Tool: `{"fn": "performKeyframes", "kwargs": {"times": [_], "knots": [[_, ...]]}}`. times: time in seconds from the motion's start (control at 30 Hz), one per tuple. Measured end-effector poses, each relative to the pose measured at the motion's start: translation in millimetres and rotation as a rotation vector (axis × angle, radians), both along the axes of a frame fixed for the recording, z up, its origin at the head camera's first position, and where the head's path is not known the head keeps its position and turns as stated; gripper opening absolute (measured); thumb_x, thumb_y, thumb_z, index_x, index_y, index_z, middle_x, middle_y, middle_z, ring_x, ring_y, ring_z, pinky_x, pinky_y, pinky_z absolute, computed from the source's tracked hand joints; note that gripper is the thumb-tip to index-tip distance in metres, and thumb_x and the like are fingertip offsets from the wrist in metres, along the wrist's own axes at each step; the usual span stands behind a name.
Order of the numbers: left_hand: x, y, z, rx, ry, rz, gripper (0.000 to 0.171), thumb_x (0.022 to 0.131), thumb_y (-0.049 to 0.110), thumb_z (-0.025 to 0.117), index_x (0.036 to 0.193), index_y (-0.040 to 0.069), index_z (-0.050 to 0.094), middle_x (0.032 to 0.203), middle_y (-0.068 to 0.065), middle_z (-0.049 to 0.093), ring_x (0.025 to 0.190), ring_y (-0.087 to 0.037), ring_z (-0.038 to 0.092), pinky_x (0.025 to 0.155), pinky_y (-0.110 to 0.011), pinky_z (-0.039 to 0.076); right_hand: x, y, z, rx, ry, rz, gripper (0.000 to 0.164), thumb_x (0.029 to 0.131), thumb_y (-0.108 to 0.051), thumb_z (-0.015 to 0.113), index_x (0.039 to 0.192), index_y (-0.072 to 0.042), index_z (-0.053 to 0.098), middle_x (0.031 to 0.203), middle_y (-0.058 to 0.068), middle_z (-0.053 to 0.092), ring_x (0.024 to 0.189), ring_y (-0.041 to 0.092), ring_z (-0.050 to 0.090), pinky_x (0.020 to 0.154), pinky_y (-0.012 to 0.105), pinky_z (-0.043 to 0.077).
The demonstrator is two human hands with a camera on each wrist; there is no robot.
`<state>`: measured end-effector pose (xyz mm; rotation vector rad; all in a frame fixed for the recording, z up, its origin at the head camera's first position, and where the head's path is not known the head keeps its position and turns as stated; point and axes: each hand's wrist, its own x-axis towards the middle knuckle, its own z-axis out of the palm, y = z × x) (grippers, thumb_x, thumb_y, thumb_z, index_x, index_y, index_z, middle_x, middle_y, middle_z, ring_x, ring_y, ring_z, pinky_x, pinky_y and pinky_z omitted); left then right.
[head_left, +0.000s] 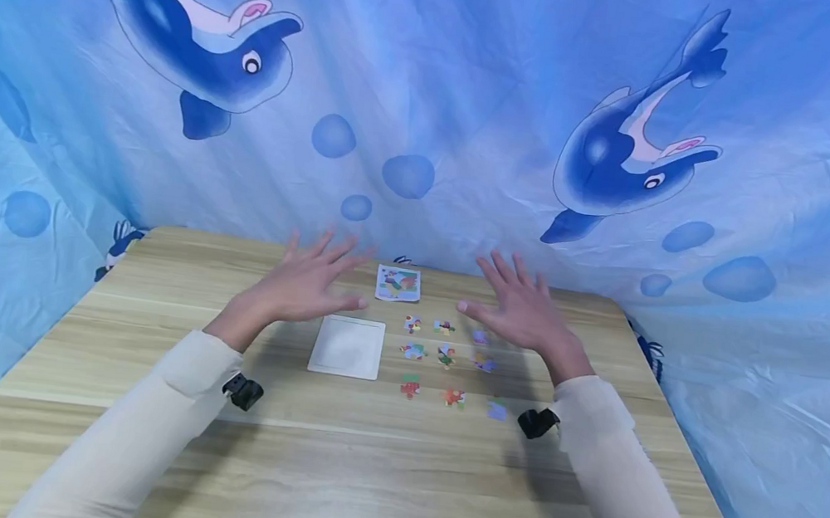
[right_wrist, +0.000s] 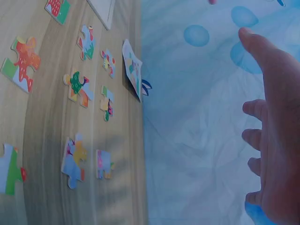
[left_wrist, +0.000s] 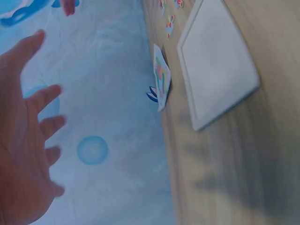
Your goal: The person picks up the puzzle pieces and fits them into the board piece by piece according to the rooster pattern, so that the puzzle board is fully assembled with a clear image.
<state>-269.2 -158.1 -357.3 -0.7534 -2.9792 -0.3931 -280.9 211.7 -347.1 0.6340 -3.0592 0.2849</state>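
Note:
Both hands are held above the table with fingers spread, holding nothing. The left hand [head_left: 308, 282] hovers above and behind a white square puzzle tray [head_left: 348, 348]. Over the far right of the loose jigsaw pieces is the right hand [head_left: 519, 306]. Several colourful jigsaw pieces [head_left: 446, 355] lie apart in rows to the right of the tray. A small picture card [head_left: 398, 283] with a coloured print lies behind them, between the hands. In the right wrist view, a piece with an orange splash [right_wrist: 26, 63] lies near the left edge, and the card [right_wrist: 132, 68] curls up slightly.
The wooden table [head_left: 289, 472] ends at the back against a blue curtain [head_left: 474, 115] printed with dolphins and bubbles. More curtain hangs at both sides. A small black camera [head_left: 243, 391] is strapped to the left wrist, another camera [head_left: 538, 423] to the right.

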Motion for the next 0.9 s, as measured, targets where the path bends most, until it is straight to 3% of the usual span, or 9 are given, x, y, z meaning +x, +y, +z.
{"fn": "performKeyframes", "kwargs": {"times": [0.2,0.4,0.67,0.9], "knots": [[3.5,-12.9,-21.1,0.102,-0.100,-0.098,0.071,0.098,0.055,0.062,0.157,0.019,0.046,0.168,-0.012,0.035,0.161,-0.041,0.012,0.123,-0.075,0.007,-6.2,-3.9,-10.9,-0.102,-0.055,0.012,0.091,0.094,-0.078,0.045,0.167,-0.031,0.016,0.176,0.005,0.014,0.163,0.040,0.003,0.123,0.076,0.007],[8.3,-27.3,-42.6,0.231,-0.120,-0.093,0.066,0.095,0.037,0.072,0.152,0.010,0.051,0.166,-0.019,0.036,0.156,-0.046,0.025,0.121,-0.071,0.023,-15.0,-8.9,-28.8,-0.269,-0.141,0.067,0.083,0.098,-0.065,0.054,0.165,-0.026,0.026,0.170,0.010,0.030,0.159,0.038,0.023,0.125,0.069,0.021],[13.6,-44.2,-78.6,0.316,-0.188,-0.068,0.070,0.091,0.034,0.077,0.150,0.007,0.052,0.159,-0.024,0.043,0.148,-0.050,0.036,0.119,-0.070,0.028,-23.9,-16.1,-58.7,-0.444,-0.246,0.128,0.073,0.100,-0.053,0.060,0.159,-0.015,0.039,0.165,0.008,0.041,0.154,0.034,0.036,0.123,0.061,0.032],[15.9,-53.9,-95.4,0.351,-0.224,-0.057,0.071,0.088,0.030,0.080,0.149,0.006,0.053,0.158,-0.023,0.045,0.148,-0.049,0.037,0.120,-0.069,0.028,-34.7,-30.3,-79.8,-0.551,-0.296,0.148,0.055,0.100,-0.035,0.066,0.146,-0.007,0.057,0.152,0.011,0.056,0.141,0.035,0.050,0.117,0.058,0.041]]}}
